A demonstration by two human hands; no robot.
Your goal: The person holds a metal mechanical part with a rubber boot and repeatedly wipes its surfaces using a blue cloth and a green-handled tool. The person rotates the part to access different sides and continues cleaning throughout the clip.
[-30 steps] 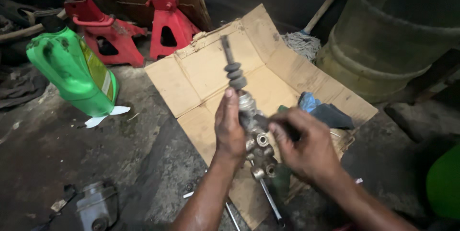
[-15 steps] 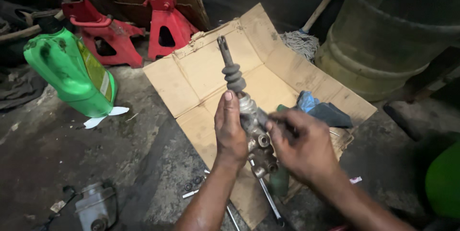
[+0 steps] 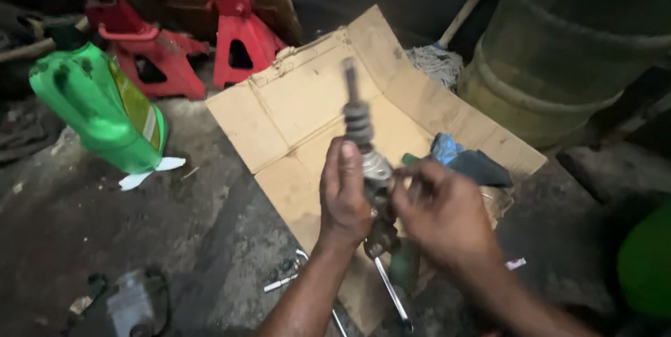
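Together both hands (image 3: 391, 201) grip a metal cylinder assembly (image 3: 369, 162) over flattened cardboard (image 3: 300, 110).

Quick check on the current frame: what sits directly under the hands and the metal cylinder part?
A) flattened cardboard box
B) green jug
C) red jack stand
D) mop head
A. The left hand and right hand grip the metal cylinder part over the flattened cardboard box; the green jug and red jack stands stand off to the left on the floor.
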